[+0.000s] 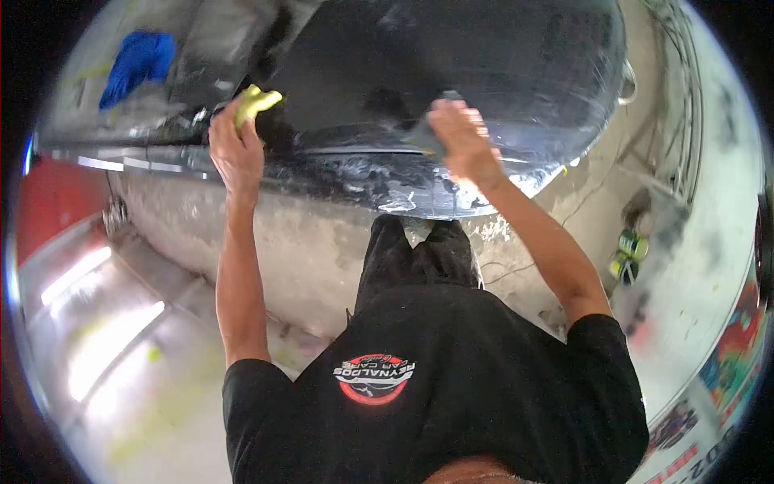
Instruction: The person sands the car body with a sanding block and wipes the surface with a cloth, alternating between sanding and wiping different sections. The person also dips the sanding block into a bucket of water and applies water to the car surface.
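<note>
My left hand (pixel 236 149) is closed round a squeezed yellow sponge (pixel 260 102), held at the edge of a dark car panel (pixel 363 64). The sponge could also be a bunched cloth. On the right part of the same panel, my right hand (pixel 463 141) lies palm down, blurred by motion. Under its fingers is a dark grey piece that looks like sandpaper (pixel 422 137), mostly covered by the hand. Whitish wet smears (pixel 399 194) mark the panel's near edge, close to my right wrist.
A blue cloth (pixel 139 66) lies on the car at the upper left. Green-labelled cans (pixel 631 244) stand on the concrete floor at the right, near a thin cable (pixel 512 273). A pale painted panel (pixel 697 266) runs down the right side. My legs are close to the car's edge.
</note>
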